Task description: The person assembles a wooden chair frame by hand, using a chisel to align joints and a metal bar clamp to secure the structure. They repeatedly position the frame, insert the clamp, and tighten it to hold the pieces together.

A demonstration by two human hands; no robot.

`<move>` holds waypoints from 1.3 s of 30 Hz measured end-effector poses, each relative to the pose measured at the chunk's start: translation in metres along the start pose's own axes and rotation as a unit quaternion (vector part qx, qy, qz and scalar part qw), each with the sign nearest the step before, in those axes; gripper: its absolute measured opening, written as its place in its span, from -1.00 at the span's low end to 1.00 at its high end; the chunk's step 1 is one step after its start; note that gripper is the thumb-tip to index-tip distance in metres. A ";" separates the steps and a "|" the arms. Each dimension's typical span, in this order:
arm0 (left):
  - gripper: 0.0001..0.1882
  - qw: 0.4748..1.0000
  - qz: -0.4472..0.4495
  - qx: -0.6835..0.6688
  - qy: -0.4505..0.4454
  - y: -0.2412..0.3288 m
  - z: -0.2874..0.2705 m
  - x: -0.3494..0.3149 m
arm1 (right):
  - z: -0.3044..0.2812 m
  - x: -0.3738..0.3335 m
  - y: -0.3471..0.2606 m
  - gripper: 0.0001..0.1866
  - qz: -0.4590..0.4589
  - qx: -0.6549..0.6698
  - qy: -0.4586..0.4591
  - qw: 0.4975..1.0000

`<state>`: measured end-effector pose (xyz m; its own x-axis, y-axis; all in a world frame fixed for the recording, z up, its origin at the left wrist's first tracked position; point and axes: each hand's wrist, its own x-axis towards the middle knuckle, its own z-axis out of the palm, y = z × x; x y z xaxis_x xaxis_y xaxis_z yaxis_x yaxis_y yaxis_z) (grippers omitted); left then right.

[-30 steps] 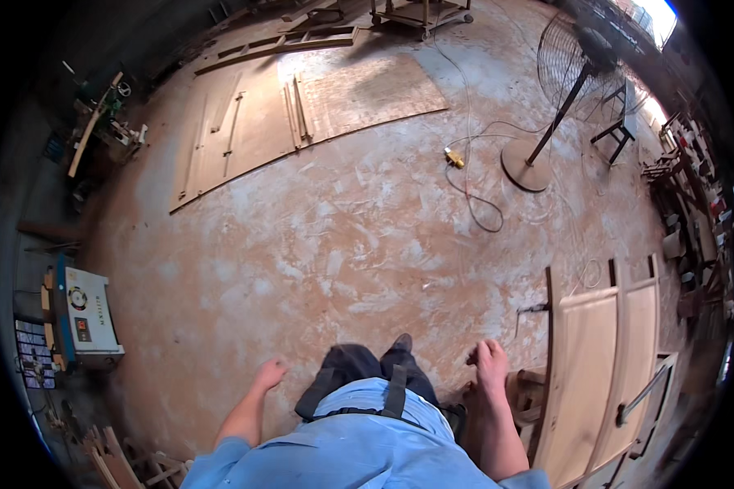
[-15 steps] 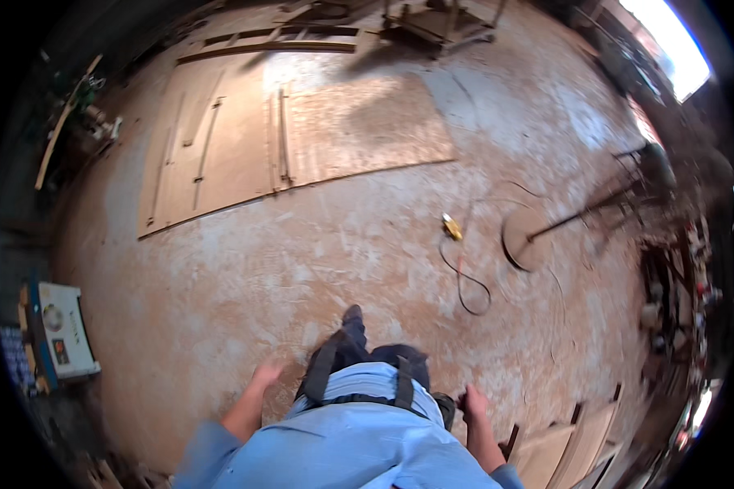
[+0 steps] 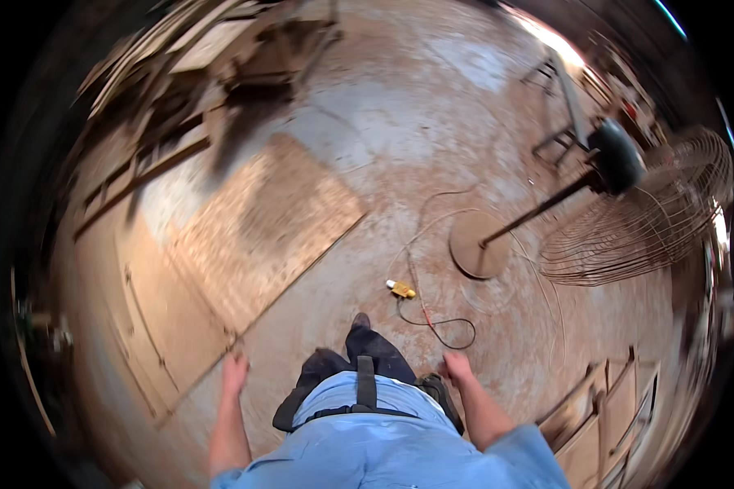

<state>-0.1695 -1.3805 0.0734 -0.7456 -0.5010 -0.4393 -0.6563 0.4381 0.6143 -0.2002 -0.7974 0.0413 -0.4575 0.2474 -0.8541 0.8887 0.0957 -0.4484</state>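
My left hand hangs at my side above the floor, near the corner of a plywood sheet. On the other side, my right hand hangs near a looped dark cord. Nothing shows in either hand; the fingers are foreshortened and blurred, so their closure cannot be told. A yellow plug-like piece with a pale end lies on the floor, attached to the cord. One shoe shows ahead of my body.
A large pedestal fan with a round base and wire cage stands at right. Wooden frames are at lower right. A wooden stand and a ladder-like frame stand at far left. Cables cross the floor.
My view has turned right and advanced. The plywood now lies further left and nearer my left hand; the fan looks closer. The white box at left is out of view.
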 end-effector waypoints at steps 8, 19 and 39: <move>-0.77 0.962 -0.080 0.116 -0.235 0.017 0.069 0.112 | 0.079 0.083 -0.329 -0.76 -0.180 0.126 -0.041 0.975; -0.88 0.976 -0.003 -0.070 -0.204 0.403 0.049 0.637 | 0.029 0.179 -0.427 -0.77 0.054 0.259 0.132 0.955; -0.83 0.799 0.200 0.391 -0.410 0.862 0.427 0.734 | -0.251 0.456 -0.724 -0.74 0.003 0.406 0.203 0.891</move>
<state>-1.3316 -1.0516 0.0003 -0.5278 0.3142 -0.7891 0.0215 0.9337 0.3574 -1.0454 -0.5121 0.0427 -0.2577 0.5902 -0.7650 0.5023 -0.5945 -0.6279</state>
